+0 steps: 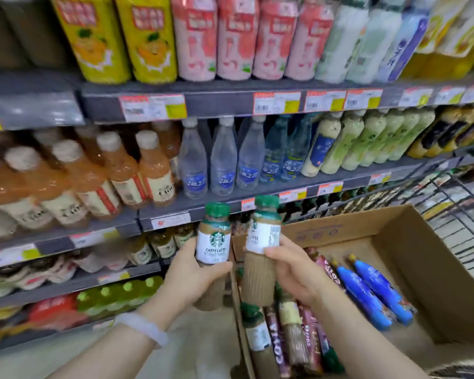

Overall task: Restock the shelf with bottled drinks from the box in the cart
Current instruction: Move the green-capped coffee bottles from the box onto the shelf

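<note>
My left hand (193,274) grips a green-capped caffè latte bottle (214,236) upright, its label facing me. My right hand (293,272) grips a second green-capped latte bottle (262,242), tilted slightly left. Both bottles are held side by side in front of the shelf (137,222), above the left edge of the cardboard box (411,236) in the wire cart (460,214). Inside the box lie two blue bottles (372,294), several brown coffee bottles (293,340) and another green-capped latte bottle (255,332).
The shelving holds rows of orange tea bottles (115,170), clear water bottles (222,162) and pale green bottles (367,138), with yellow and pink cartons (197,36) above. Lower shelves carry small bottles (162,242) and green-capped drinks (121,294). A white bangle (145,329) is on my left wrist.
</note>
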A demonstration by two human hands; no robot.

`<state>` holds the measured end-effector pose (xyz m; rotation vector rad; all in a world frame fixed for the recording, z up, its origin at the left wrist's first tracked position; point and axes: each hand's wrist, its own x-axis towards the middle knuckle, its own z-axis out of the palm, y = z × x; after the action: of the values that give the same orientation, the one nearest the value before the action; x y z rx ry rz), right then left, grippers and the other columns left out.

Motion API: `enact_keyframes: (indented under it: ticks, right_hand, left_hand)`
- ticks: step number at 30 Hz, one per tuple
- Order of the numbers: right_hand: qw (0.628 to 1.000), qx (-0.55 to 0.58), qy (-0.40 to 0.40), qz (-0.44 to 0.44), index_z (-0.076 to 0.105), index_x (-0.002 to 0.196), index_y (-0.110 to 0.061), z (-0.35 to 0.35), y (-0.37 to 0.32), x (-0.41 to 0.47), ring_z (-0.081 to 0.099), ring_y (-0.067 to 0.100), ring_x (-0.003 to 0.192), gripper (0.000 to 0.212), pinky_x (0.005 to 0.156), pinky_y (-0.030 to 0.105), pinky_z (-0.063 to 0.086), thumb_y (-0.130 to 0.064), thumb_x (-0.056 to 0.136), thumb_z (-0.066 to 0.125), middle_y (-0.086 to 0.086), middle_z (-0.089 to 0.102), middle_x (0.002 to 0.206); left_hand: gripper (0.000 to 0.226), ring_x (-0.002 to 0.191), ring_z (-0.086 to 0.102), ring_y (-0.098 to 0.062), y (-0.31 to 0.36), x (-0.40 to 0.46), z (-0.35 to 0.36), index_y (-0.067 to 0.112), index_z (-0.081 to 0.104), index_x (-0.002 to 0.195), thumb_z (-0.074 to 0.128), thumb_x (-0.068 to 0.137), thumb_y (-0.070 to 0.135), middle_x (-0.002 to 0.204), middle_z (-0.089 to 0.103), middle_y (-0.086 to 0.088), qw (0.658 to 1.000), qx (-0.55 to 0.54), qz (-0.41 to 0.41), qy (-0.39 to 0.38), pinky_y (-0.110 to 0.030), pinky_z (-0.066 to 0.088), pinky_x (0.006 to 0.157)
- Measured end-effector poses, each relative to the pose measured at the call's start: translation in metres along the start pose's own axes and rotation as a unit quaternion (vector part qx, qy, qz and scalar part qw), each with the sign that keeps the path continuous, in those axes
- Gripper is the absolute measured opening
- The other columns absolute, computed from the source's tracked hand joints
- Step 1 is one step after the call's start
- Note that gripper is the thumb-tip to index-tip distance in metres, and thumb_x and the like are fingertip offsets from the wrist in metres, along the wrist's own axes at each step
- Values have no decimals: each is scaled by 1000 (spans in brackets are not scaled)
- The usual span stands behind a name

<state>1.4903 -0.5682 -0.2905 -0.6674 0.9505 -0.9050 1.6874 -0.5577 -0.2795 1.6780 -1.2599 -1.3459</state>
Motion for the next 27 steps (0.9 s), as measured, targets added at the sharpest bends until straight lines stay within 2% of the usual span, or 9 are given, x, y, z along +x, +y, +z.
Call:
enact_keyframes:
  ticks: [2, 5, 11, 14, 16, 19, 21, 23, 27]
  right_hand:
    - [1000, -7, -20, -12, 57, 113, -3, 40, -2, 3, 67, 25, 84, 87, 72, 36, 56, -27, 36, 90, 13, 71, 98]
    - [998, -4, -53, -36, 58, 110, -3, 95, -4, 9, 70, 21, 81, 83, 68, 31, 57, -22, 36, 89, 13, 73, 95]
    - [990, -43, -94, -93, 62, 111, -9, 197, -7, 31, 67, 23, 90, 83, 77, 35, 54, -32, 37, 91, 15, 69, 107]
    - [985, -60, -93, -136, 57, 118, -3, 245, -16, 39, 66, 24, 97, 90, 80, 33, 54, -32, 39, 90, 15, 67, 112]
    - [981, -78, -87, -155, 53, 123, -2, 275, -24, 42, 66, 22, 94, 84, 73, 31, 56, -25, 47, 82, 12, 68, 111]
    - [975, -82, -77, -190, 53, 119, -4, 311, -41, 47, 68, 15, 80, 64, 64, 26, 53, -14, 58, 69, 4, 71, 96]
    - [969, -85, -79, -217, 56, 111, -10, 333, -57, 51, 66, 16, 76, 49, 63, 28, 52, -12, 62, 63, 3, 69, 91]
    - [961, -76, -81, -252, 57, 102, -14, 352, -77, 58, 65, 17, 75, 40, 64, 31, 51, -11, 63, 61, 3, 67, 89]
    - [934, -66, -64, -346, 56, 104, -14, 381, -119, 78, 67, 9, 81, 39, 66, 22, 55, -5, 66, 65, 1, 69, 96]
  left_hand:
    - [49, 81, 58, 3, 3, -7, -38, 23, 54, 107, 81, 68, 10, 97, 66, 8, 999, -14, 28, 9, -16, 47, 69]
    - [47, 78, 54, 9, 9, -16, -92, 27, 52, 101, 81, 68, 11, 91, 62, 15, 997, -20, 64, 31, -7, 42, 61]
    - [44, 82, 58, 5, 24, -34, -198, 30, 54, 97, 80, 68, 11, 94, 64, 16, 989, -52, 121, 71, -14, 47, 67]
    - [42, 78, 62, 9, 36, -43, -245, 29, 56, 95, 81, 67, 10, 94, 66, 17, 981, -52, 159, 97, -12, 49, 68]
    - [40, 73, 61, 11, 46, -49, -272, 30, 57, 90, 81, 67, 8, 91, 66, 16, 975, -47, 181, 118, -6, 47, 63]
    - [39, 83, 62, 1, 64, -55, -305, 31, 56, 89, 81, 67, 11, 94, 66, 12, 967, -54, 202, 142, -14, 48, 66]
    - [37, 81, 58, 4, 79, -56, -322, 31, 55, 89, 80, 69, 12, 91, 64, 16, 961, -58, 222, 155, -13, 44, 63]
    - [39, 81, 56, 5, 94, -55, -336, 31, 55, 96, 79, 70, 14, 92, 62, 17, 953, -61, 242, 169, -12, 41, 61]
    - [41, 81, 57, 5, 123, -45, -357, 25, 56, 102, 79, 70, 14, 92, 62, 17, 939, -56, 278, 195, -8, 44, 60]
